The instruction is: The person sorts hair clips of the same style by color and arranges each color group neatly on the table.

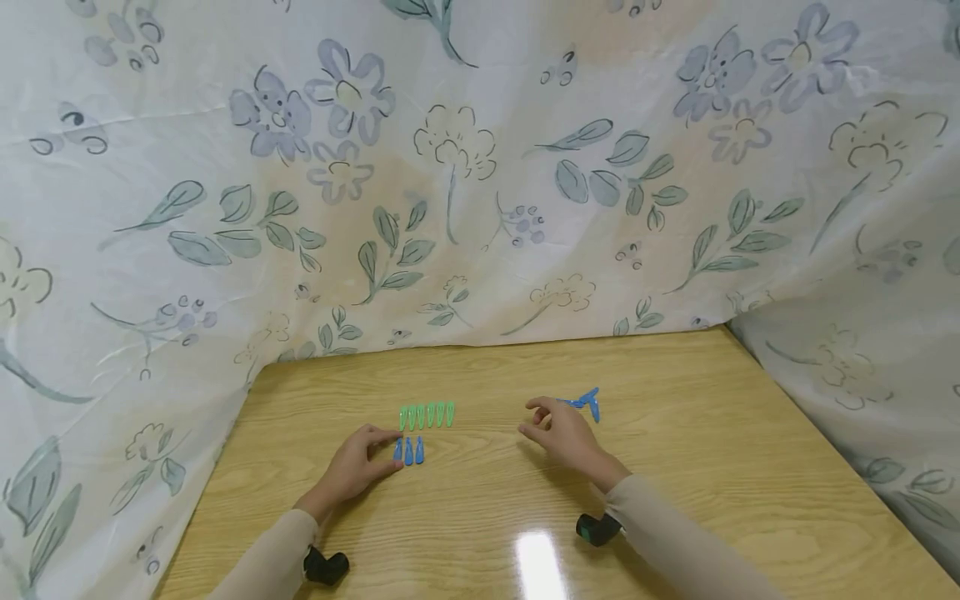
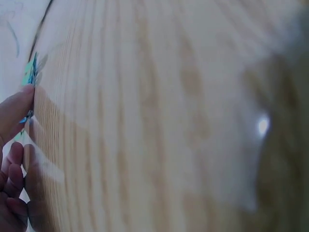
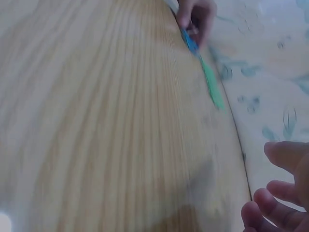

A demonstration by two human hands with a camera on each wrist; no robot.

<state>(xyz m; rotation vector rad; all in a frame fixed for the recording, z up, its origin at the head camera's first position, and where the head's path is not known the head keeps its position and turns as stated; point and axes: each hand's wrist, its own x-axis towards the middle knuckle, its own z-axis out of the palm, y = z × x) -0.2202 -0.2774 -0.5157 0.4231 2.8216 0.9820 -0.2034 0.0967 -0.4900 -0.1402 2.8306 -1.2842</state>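
Snap hair clips lie on the table in two rows. Several green hair clips form the far row, and three blue hair clips stand side by side just nearer. My left hand pinches the leftmost blue clip end to end between thumb and forefinger; in the left wrist view the hand covers part of the clips. To the right, my right hand hovers over the table with loosely bent fingers and nothing between them. Just beyond it lies a loose group of blue hair clips, partly hidden by the hand.
The wooden table reaches back to a hanging floral cloth, which also closes off both sides. A dark wrist camera sits under the left cuff, another camera under the right. Light glares off the near tabletop.
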